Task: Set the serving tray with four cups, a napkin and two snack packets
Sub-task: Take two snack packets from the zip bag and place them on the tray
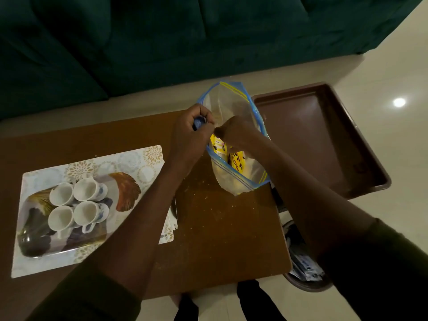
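Observation:
A clear zip bag (234, 177) with blue edges lies on the brown table (220, 228), holding yellow snack packets (238, 158). My left hand (194, 130) grips the bag's rim at its left side. My right hand (236, 133) pinches the rim close beside it, over the bag's mouth. Several white cups (78, 205) lie on a patterned serving tray (129, 188) at the table's left, resting on a floral placemat (143, 156). A white napkin (172, 221) peeks out beside my left forearm.
A dark brown empty tray (324, 135) sits on the floor to the right of the table. A green sofa (162, 42) fills the back. A round bin (301, 262) with wrappers stands below the table's right edge. Crumbs dot the tabletop.

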### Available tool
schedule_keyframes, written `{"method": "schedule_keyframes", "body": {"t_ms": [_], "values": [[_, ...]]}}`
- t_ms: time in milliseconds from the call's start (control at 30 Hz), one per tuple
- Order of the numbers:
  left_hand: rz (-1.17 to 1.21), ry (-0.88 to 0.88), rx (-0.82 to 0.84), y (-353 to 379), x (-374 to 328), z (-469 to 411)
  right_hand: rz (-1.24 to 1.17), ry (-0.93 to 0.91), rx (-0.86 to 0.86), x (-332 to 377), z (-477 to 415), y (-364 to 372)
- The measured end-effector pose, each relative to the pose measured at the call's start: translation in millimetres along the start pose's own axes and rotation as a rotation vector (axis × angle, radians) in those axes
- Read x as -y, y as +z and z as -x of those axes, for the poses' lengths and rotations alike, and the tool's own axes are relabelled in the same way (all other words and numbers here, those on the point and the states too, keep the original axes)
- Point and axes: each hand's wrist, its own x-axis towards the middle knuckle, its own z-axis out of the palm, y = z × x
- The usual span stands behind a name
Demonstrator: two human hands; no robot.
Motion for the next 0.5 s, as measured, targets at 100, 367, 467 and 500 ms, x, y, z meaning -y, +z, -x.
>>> {"method": "schedule_keyframes", "body": {"t_ms": [100, 367, 467, 500], "values": [[0.001, 0.005, 0.025, 0.8, 0.6, 0.7, 0.157, 0.050, 0.002, -5.6, -15.8, 26.1], [0.004, 0.007, 0.008, 1.9, 7.8, 7.5, 0.161, 0.050, -0.030, -28.6, -30.5, 54.8], [-0.002, 0.009, -0.005, 2.8, 9.6, 7.4, 0.442, -0.038, -0.043, -27.3, -27.4, 44.3], [0.002, 0.008, -0.018, 3.7, 10.8, 6.9, 0.534, -0.094, -0.055, -23.9, -24.4, 38.1]]}}
